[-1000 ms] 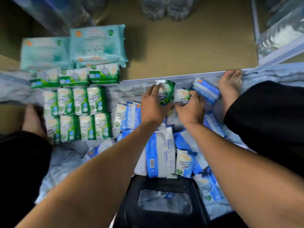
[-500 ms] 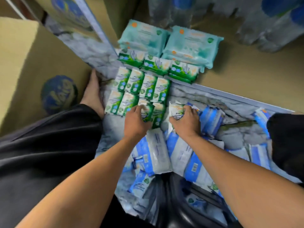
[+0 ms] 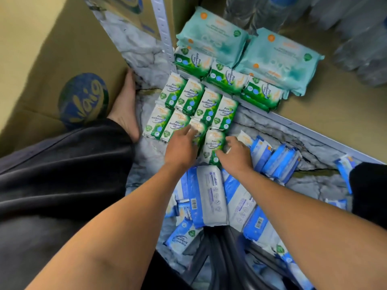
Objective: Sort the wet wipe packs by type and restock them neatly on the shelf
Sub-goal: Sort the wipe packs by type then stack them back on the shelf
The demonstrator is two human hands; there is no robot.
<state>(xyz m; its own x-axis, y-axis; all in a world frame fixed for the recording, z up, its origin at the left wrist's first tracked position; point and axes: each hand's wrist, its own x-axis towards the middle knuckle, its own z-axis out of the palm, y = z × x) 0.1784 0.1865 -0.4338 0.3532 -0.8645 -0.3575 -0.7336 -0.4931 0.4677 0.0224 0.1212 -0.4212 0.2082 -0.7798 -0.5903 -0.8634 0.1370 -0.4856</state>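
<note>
Against the frame half a second earlier, we find the view nearer and both hands shifted toward 5 o'clock along the near green row. The left hand no longer clasps a pack. Its fingers lie almost straight, pressing on the third pack of that row. The right hand has brought its green pack down flat at the row's 3 o'clock end. Fingers and thumb stay curled on that pack's right edge in a narrow hold.

The green pack lies on the marbled sheet, touching the third pack on its 9 o'clock side and just below the far green row. Its long axis runs almost 12 to 6 o'clock. The orange-marked end points to 12 o'clock and the printed face is up. Its neighbours lean nearer 1 to 7 o'clock.

Blue packs lie loose from 3 to 6 o'clock of the hands. Teal packs sit on the brown shelf at 12 to 1 o'clock.
</note>
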